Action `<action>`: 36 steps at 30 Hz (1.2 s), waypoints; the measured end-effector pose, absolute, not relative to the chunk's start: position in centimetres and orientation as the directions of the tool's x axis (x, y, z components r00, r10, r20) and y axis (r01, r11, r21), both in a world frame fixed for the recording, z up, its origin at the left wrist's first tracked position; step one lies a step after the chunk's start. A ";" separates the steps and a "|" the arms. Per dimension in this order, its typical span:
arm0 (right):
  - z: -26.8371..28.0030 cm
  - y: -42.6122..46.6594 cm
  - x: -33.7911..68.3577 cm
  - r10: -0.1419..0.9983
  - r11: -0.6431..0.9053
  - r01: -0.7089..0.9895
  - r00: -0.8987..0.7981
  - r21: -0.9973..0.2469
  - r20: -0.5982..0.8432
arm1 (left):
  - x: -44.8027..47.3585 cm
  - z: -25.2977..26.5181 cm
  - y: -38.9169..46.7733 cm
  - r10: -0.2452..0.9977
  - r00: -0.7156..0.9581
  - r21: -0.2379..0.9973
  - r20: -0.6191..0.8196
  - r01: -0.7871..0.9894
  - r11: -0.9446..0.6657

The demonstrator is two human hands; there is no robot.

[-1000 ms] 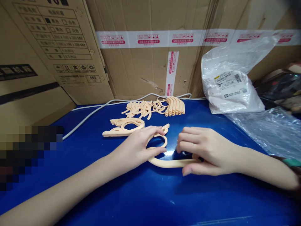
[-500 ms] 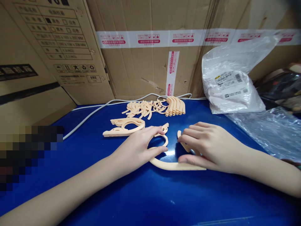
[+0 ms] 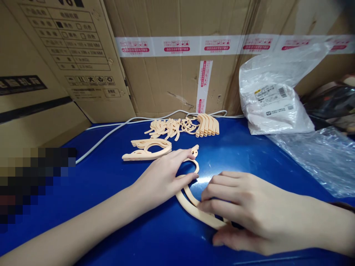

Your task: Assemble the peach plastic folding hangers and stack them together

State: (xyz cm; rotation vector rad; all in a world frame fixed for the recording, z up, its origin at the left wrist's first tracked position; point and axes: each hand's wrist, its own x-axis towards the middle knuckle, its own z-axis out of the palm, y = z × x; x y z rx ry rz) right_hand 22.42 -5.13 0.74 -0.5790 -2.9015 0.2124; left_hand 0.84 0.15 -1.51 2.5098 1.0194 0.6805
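Note:
A cream plastic folding hanger [image 3: 195,211] lies low over the blue table in front of me. My left hand [image 3: 163,173] grips its upper end, with thumb and fingers around a ring-shaped part [image 3: 196,166]. On the hanger's long curved arm, my right hand [image 3: 246,210] has its fingers and thumb closed near the far end. A thinner curved strip [image 3: 190,195] runs along the arm's inner side, its end hidden under my right fingers. Just beyond my left fingertips a small cream end piece [image 3: 195,149] sticks out.
Folded hangers [image 3: 146,157] lie left of my left hand. Behind them are a pile of small cream parts [image 3: 166,127] and a row of curved arms [image 3: 208,125]. A white cable [image 3: 104,142], cardboard boxes [image 3: 177,81] and a plastic bag [image 3: 277,103] stand around the back.
My right hand has come nearer to me, swinging the hanger's arm downward. The thin strip now lies alongside the arm instead of apart from it. My left hand has hardly moved.

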 end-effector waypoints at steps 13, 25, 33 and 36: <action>1.1 -4.8 22.2 0.411 0.893 0.363 -0.898 -0.265 0.154 | 0.8 -1.6 0.0 0.710 0.641 0.464 0.292 0.554 -0.691; -0.3 -1.5 24.0 0.551 0.833 0.538 -0.795 -0.125 0.253 | 0.8 -1.2 0.1 0.734 0.621 0.532 0.275 0.537 -0.654; -0.7 -0.7 24.1 0.556 0.831 0.534 -0.784 -0.158 0.275 | 0.9 -0.8 -0.1 0.732 0.625 0.544 0.271 0.528 -0.652; -0.6 -0.7 24.2 0.559 0.829 0.538 -0.782 -0.156 0.275 | 0.8 -0.7 0.0 0.725 0.632 0.553 0.273 0.514 -0.656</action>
